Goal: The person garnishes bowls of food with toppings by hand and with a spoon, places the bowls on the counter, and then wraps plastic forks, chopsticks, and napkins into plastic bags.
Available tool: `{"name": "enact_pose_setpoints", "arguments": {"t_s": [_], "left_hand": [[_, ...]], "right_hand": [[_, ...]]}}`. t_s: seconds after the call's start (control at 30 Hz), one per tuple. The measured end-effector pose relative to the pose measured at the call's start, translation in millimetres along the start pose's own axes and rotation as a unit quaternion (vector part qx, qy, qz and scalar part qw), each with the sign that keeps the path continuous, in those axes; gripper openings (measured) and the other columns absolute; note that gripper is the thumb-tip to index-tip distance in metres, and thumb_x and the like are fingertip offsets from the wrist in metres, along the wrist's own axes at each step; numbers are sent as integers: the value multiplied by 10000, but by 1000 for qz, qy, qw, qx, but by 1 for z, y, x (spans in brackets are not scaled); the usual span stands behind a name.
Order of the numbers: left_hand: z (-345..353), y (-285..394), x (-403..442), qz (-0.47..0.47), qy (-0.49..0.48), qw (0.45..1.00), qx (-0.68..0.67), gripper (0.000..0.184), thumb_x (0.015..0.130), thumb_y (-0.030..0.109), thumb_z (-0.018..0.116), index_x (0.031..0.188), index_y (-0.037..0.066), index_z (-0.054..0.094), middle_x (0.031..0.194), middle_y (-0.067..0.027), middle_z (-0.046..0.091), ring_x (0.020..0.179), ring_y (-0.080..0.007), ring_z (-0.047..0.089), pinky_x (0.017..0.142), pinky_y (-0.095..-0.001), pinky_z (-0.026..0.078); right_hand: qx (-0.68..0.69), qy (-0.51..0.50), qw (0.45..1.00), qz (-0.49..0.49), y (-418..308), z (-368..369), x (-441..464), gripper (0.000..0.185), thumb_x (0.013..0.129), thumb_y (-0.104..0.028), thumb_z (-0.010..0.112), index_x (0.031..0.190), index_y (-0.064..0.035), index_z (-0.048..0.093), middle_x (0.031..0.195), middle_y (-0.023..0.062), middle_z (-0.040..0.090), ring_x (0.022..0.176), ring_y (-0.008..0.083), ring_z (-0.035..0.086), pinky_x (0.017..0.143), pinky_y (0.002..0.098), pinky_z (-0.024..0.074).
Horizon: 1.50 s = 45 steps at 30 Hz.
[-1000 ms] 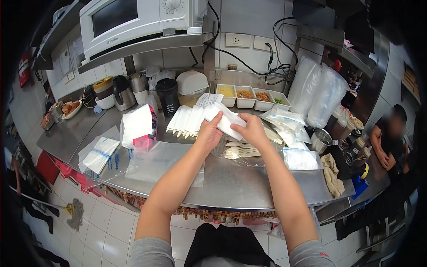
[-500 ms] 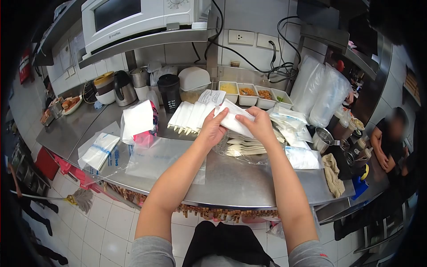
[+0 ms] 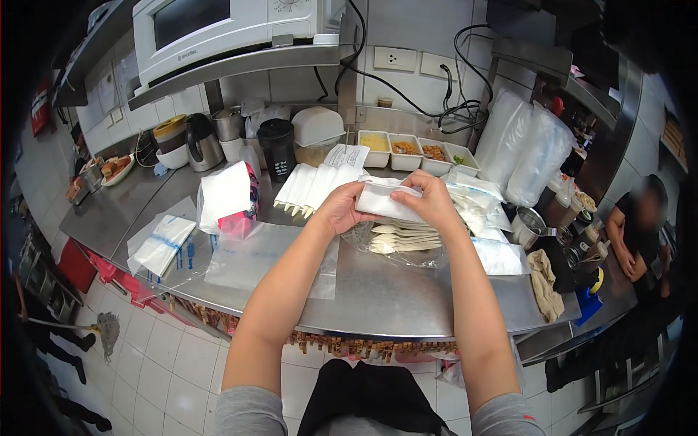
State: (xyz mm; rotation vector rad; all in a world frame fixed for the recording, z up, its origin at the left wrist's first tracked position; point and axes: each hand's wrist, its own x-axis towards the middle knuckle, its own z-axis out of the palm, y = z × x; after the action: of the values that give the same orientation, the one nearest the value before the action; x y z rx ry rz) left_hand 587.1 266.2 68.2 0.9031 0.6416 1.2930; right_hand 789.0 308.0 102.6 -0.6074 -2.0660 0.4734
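Note:
A folded white napkin (image 3: 385, 199) is held between my two hands above the steel counter. My left hand (image 3: 345, 208) grips its left end, and my right hand (image 3: 429, 200) pinches its right part from above. Just left of my left hand lies a row of white napkin rolls (image 3: 309, 187) with pale utensil tips poking out at the lower ends. Under and in front of my hands, a pile of pale spoons (image 3: 403, 240) rests on clear plastic. A printed paper (image 3: 347, 155) lies behind the rolls.
Plastic packets (image 3: 500, 256) and a beige cloth (image 3: 544, 285) lie at right. Four small trays (image 3: 403, 164) of food stand behind. At left are a napkin stack (image 3: 225, 198) and a plastic sheet (image 3: 269, 265). A person (image 3: 632, 225) is at far right; another holds a mop (image 3: 107, 336) at left.
The napkin has turned from slanted to nearly level, with its folds shifted between my hands. The mop at the left has moved across the floor.

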Motion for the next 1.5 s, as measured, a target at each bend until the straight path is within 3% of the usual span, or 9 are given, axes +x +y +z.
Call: {"name": "enact_pose_setpoints", "arguments": {"t_s": [0.13,0.23,0.33,0.43,0.47,0.67,1.07,1.27,1.5], "left_hand": [[9,5,-8,-28,-16,999,-21,401,947,240,345,1245,-8,449,1222,-191,537,1093,-322,566,891,-492,500],[7,4,-6,-37,-49,997,-36,478,966,376,322,1259,18,445,1231,-192,528,1097,-332,562,875,-485,510],[17,9,-11,-23,-94,994,-40,542,934,475,421,1249,35,454,1146,-136,573,1034,-273,598,830,-442,538],[17,-4,-7,35,-57,994,86,537,893,464,536,1250,70,459,1123,-102,574,1010,-230,603,778,-401,561],[16,-4,-8,17,-52,995,86,494,858,313,648,1257,94,456,1130,-85,571,1000,-202,603,774,-378,562],[15,-7,-8,16,-72,993,94,491,850,162,660,1281,100,432,1184,-79,546,1052,-200,578,807,-371,556],[24,-3,-11,149,-53,982,105,544,866,80,611,1323,194,340,1243,-83,522,1044,-176,573,779,-311,567],[25,0,-11,172,-40,973,149,414,863,91,620,1222,146,421,1215,-67,538,1034,-156,573,697,-284,573],[6,-11,3,146,-7,982,120,238,837,156,676,1044,97,573,1010,-20,625,807,-77,607,599,-228,533]], "right_hand": [[-15,-34,999,33,-9,-2,-1,305,670,-218,786,794,22,643,771,123,625,700,230,602,658,309,461],[-23,-28,996,78,-13,-3,-1,329,652,-236,796,779,22,635,764,134,629,685,243,598,647,320,461],[-65,-26,996,61,-16,-5,-1,343,636,-240,800,775,23,629,760,139,618,675,265,589,638,331,458],[-99,-28,994,39,-23,-4,-2,333,635,-230,794,785,24,639,765,141,605,679,281,583,633,340,454],[-98,-24,995,27,-21,-3,-2,323,642,-221,788,792,26,644,768,138,604,685,282,584,634,340,454],[-50,-41,998,-11,-17,-5,-3,275,676,-169,768,819,39,658,792,124,613,710,274,593,649,331,459],[-11,-32,998,54,-24,-13,-1,273,667,-168,796,763,43,652,751,86,614,668,174,573,625,294,451],[-40,-12,999,30,-25,-11,-2,247,641,-133,807,708,33,636,723,47,594,650,125,530,586,267,421],[-56,5,998,8,-31,-9,-2,257,620,-127,817,655,12,604,708,46,581,624,126,514,561,270,403]]}}
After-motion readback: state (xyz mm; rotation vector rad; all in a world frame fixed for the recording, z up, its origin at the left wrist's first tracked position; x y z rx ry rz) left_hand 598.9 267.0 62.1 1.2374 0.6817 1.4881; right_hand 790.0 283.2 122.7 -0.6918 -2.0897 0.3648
